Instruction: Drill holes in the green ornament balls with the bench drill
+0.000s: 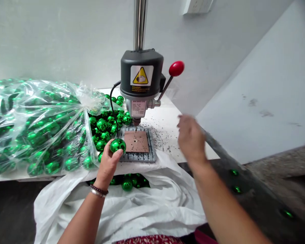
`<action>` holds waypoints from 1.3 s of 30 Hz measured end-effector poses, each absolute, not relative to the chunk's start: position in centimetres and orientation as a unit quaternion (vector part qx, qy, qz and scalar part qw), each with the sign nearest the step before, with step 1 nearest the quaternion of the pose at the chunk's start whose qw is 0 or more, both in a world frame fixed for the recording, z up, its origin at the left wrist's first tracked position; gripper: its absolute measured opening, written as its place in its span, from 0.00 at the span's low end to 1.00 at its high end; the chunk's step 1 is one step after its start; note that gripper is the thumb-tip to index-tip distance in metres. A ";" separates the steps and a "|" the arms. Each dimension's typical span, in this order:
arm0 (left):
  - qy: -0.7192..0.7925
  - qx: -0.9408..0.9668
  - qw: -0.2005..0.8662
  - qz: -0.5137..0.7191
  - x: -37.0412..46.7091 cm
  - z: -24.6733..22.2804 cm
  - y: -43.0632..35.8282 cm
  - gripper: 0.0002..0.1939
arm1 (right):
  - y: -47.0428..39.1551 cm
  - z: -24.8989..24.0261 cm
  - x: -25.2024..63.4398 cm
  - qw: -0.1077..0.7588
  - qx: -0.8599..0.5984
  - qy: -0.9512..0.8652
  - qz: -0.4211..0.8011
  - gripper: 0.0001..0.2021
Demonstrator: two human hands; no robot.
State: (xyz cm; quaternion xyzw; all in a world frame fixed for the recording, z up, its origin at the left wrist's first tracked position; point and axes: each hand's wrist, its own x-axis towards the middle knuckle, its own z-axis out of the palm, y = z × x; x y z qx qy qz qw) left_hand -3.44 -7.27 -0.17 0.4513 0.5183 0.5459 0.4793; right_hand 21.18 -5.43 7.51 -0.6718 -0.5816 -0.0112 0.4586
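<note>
My left hand point(108, 162) is closed around a shiny green bauble point(117, 145), gripping it between thumb and fingers at the left edge of a small drill press's base point(152, 156). On that base lies a brown square board point(142, 146) with a small hole in it. The drill bit point(136, 129) points down above the board. My right hand point(190, 137) is in the air to the right of the base, below the red-knobbed lever point(176, 68) and apart from it. Motion blurs its curled fingers, so I cannot make out whether it holds anything.
A clear plastic bag point(48, 128) full of green baubles covers the table's left side, with loose baubles point(103, 125) beside it. Dark shavings litter the white table point(173, 135). A white sack point(167, 200) holding more baubles hangs open below the front edge. Several baubles point(237, 189) lie on the floor.
</note>
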 end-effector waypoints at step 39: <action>0.617 0.478 0.364 0.508 -1.4 -1.7 -8.3 0.30 | -6.1 -9.3 20.8 0.317 -0.579 -0.727 -0.192 0.19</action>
